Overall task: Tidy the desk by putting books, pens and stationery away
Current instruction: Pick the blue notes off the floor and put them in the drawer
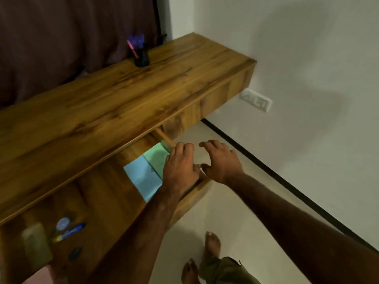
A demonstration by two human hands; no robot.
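**Open drawer, both hands at its front edge**

While I watch, left hand (180, 167) and right hand (222, 162), fingers spread and empty, hover over the wood-grain drawer (190, 198). Flat blue and green books (143, 175) lie inside. Dark pen holder (141, 57) stands on the glossy desk (102, 103).

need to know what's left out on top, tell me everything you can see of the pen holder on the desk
The pen holder is a small dark cup, seemingly black and perhaps mesh, though blur hides its texture. It stands upright near the back edge of the wooden desk top, in front of the dark curtain. A pink pen and some blue or purple ones stick out of its top, leaning slightly. Neither hand touches it, and nothing else lies beside it.
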